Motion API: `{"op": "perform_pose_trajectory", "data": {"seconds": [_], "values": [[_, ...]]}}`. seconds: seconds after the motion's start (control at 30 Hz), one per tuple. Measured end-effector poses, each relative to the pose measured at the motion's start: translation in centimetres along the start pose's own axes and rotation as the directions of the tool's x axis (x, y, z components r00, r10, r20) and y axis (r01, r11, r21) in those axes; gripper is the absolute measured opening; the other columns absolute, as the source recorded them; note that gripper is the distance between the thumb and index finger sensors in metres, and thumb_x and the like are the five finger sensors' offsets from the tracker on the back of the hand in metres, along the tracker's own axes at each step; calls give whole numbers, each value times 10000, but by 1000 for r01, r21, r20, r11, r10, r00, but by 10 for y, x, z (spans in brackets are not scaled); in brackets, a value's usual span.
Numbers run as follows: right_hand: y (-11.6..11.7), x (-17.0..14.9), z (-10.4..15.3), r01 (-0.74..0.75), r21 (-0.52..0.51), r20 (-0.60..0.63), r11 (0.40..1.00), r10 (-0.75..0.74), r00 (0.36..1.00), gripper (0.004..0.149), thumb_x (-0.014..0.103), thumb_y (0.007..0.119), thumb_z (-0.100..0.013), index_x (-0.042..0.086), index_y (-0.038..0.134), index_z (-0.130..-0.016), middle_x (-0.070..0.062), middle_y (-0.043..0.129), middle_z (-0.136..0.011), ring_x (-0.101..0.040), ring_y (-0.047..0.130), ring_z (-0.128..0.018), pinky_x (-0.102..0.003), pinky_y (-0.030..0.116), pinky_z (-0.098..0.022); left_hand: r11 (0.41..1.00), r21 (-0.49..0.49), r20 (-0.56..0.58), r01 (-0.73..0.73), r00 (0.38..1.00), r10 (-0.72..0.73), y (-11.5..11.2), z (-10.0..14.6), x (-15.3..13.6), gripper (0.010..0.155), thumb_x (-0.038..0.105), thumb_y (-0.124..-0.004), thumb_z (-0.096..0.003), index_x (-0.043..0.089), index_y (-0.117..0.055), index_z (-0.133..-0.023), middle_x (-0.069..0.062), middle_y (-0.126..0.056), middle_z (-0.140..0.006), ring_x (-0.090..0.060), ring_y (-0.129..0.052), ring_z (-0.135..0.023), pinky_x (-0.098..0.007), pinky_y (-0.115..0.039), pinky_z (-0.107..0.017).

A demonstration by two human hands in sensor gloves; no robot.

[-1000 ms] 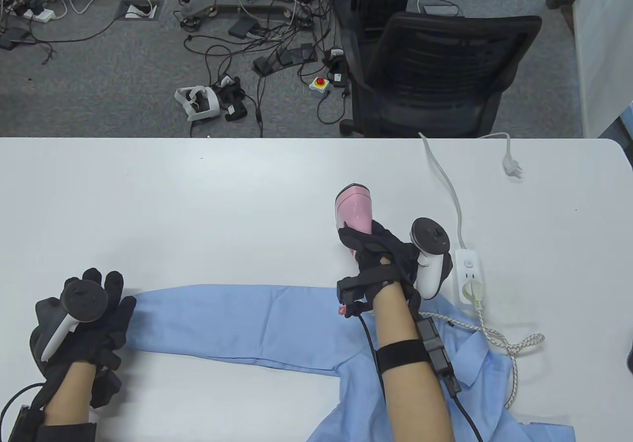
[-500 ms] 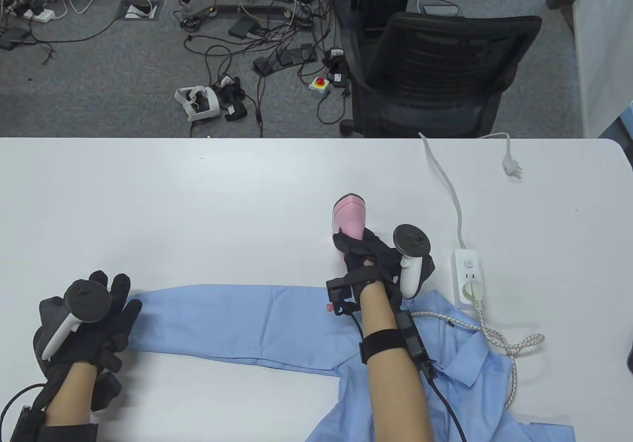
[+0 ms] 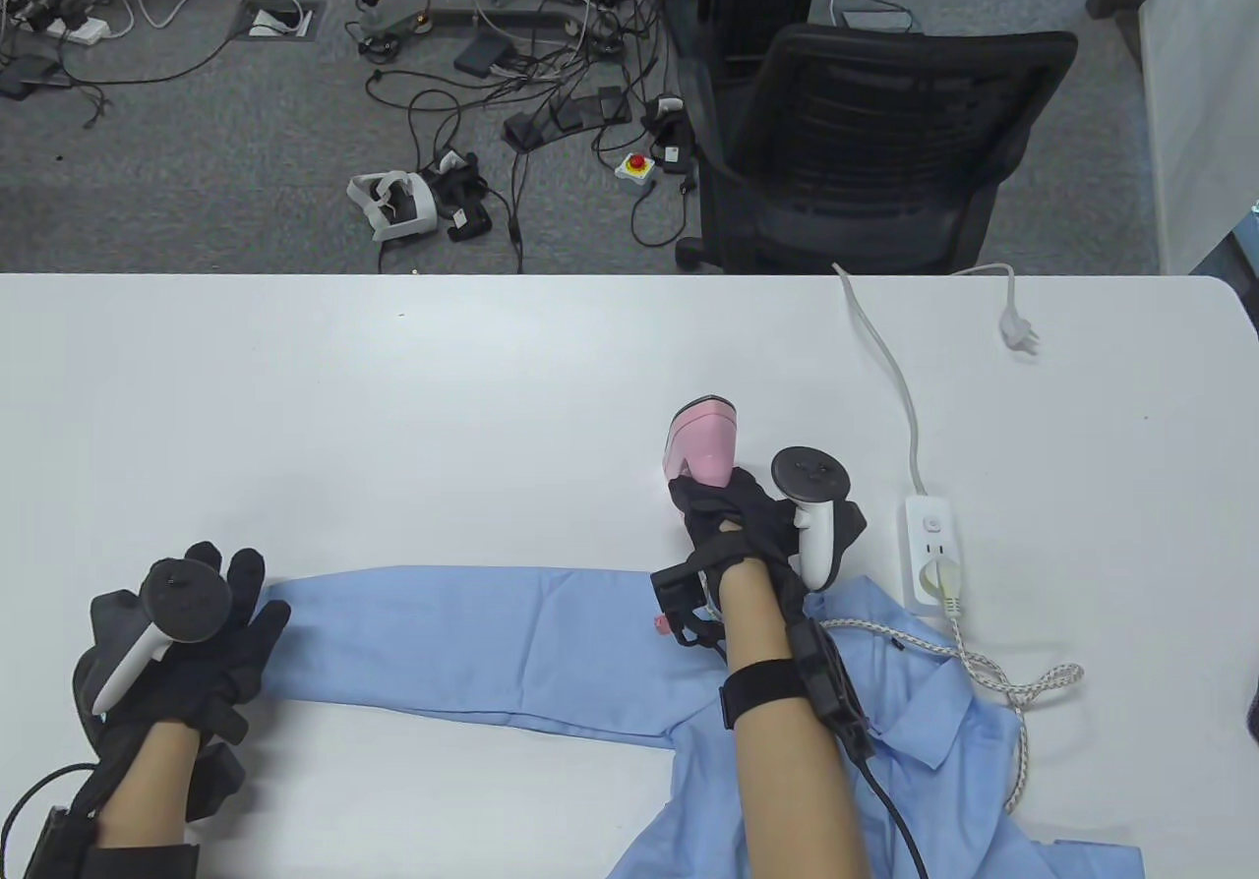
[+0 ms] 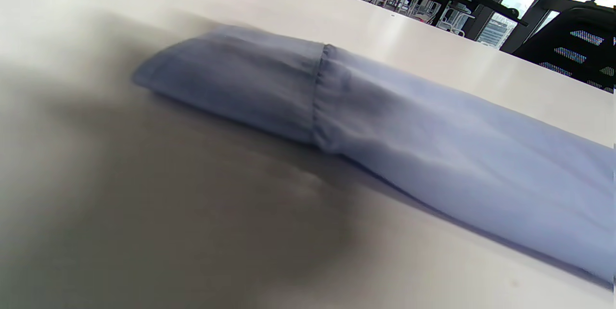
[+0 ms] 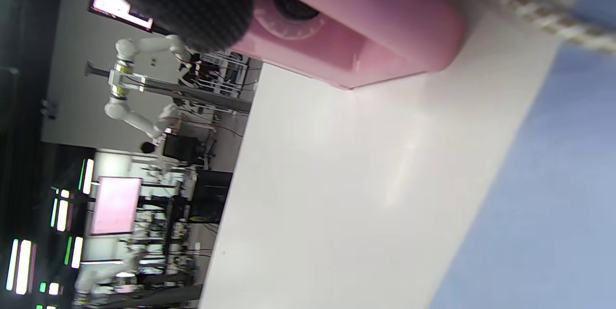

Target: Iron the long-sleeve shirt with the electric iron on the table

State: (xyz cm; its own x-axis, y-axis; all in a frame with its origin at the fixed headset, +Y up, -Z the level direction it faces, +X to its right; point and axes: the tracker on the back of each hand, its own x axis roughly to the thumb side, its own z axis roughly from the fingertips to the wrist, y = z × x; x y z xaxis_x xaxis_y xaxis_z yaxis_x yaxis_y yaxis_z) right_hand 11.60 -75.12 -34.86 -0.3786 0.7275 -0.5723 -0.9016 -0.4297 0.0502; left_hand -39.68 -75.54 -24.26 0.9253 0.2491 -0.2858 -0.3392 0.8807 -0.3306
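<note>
While the left hand point(image 3: 182, 658) lies flat near the worktop's point(image 3: 443, 397) near-left edge, its straight, relaxed fingers point(image 3: 266, 623) rest on the cuff point(image 4: 231, 83) of the light blue long-sleeve shirt point(image 3: 511, 648), gripping nothing. From there the sleeve runs flat to the right along the near side, and the shirt's body bunches toward the near-right corner and passes off the bottom edge. A wide bare stretch of white worktop lies beyond the sleeve, up to the far edge. Right of centre, the right hand point(image 3: 738, 520) is clenched round the handle of the pink electric iron point(image 3: 703, 437), which sits just past the sleeve's far edge; the right wrist view shows it on bare worktop. Its braided cord point(image 3: 993, 677) crosses the collar to a white power strip point(image 3: 931, 550) near the right edge.
</note>
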Motion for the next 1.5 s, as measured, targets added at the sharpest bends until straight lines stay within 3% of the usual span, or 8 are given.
{"op": "perform_pose_trajectory", "data": {"seconds": [0.23, 0.33, 0.47, 0.6, 0.7, 1.23, 1.4, 1.5], "values": [[-37, 19, 47, -239, -81, 47, 968, 244, 969, 834, 558, 745, -366, 119, 371, -968, -173, 362, -982, -410, 672, -836, -528, 670, -565, 1000, -2, 3, 5, 1000, -5, 0, 0, 0, 682, 599, -522, -546, 339, -235, -1107, -24, 5, -1186, -309, 71, -1036, -628, 22, -657], [-73, 33, 78, -436, -257, 99, 862, 473, 876, 825, 573, 721, -365, 130, 380, -972, -155, 456, -947, -331, 799, -703, -441, 768, -464, 1000, 7, 14, 3, 1000, -3, 0, 1, 2, 682, 601, -523, -545, 339, -239, -1107, -26, 0, -1188, -310, 66, -1038, -629, 20, -658], [-121, 35, 96, -442, -456, 106, 772, 541, 835, 788, 625, 621, -347, 167, 499, -976, -131, 488, -971, -389, 711, -763, -496, 706, -508, 1000, -7, 28, -5, 1000, 6, -2, -2, 5, 686, 613, -524, -542, 350, -238, -1107, -26, 2, -1189, -312, 67, -1039, -630, 18, -660], [-147, 11, 73, -535, -387, -30, 751, 570, 821, 851, 685, 493, -324, 219, 400, -1030, -90, 202, -1065, -447, 169, -991, -669, 314, -672, 1000, -5, 22, 11, 1000, -11, -2, -1, 6, 689, 615, -523, -542, 347, -235, -1107, -28, 0, -1189, -314, 65, -1039, -631, 16, -660], [-155, -17, 44, -642, -312, -172, 700, 623, 763, 835, 687, 371, -306, 279, 346, -1034, -19, 107, -1064, -400, 19, -990, -675, 194, -659, 1000, 5, 21, 12, 1000, -12, -2, 0, 6, 690, 616, -523, -542, 345, -235, -1107, -29, 0, -1189, -315, 65, -1039, -631, 17, -660], [-150, -66, -21, -687, -137, -317, 714, 625, 713, 787, 671, 481, -335, 290, 336, -1007, 10, 139, -1056, -390, 49, -994, -655, 226, -670, 999, -11, -14, 38, 999, -38, -4, -5, 3, 698, 623, -525, -539, 341, -233, -1108, -29, 1, -1188, -314, 69, -1037, -630, 18, -660], [-147, -63, -22, -727, -168, -321, 666, 660, 679, 758, 652, 522, -340, 303, 367, -996, -12, 225, -1061, -397, 115, -1002, -650, 278, -675, 999, -17, -14, 45, 999, -45, -5, -5, 4, 698, 623, -526, -539, 342, -234, -1108, -29, 3, -1188, -313, 70, -1037, -630, 19, -660], [-139, -57, -23, -809, -189, -328, 556, 741, 586, 758, 639, 566, -342, 284, 398, -990, -16, 267, -1059, -395, 145, -1007, -651, 307, -678, 998, -24, -17, 51, 999, -52, -6, -5, 4, 699, 624, -525, -539, 342, -232, -1108, -27, 5, -1187, -313, 70, -1037, -630, 19, -660]]}}
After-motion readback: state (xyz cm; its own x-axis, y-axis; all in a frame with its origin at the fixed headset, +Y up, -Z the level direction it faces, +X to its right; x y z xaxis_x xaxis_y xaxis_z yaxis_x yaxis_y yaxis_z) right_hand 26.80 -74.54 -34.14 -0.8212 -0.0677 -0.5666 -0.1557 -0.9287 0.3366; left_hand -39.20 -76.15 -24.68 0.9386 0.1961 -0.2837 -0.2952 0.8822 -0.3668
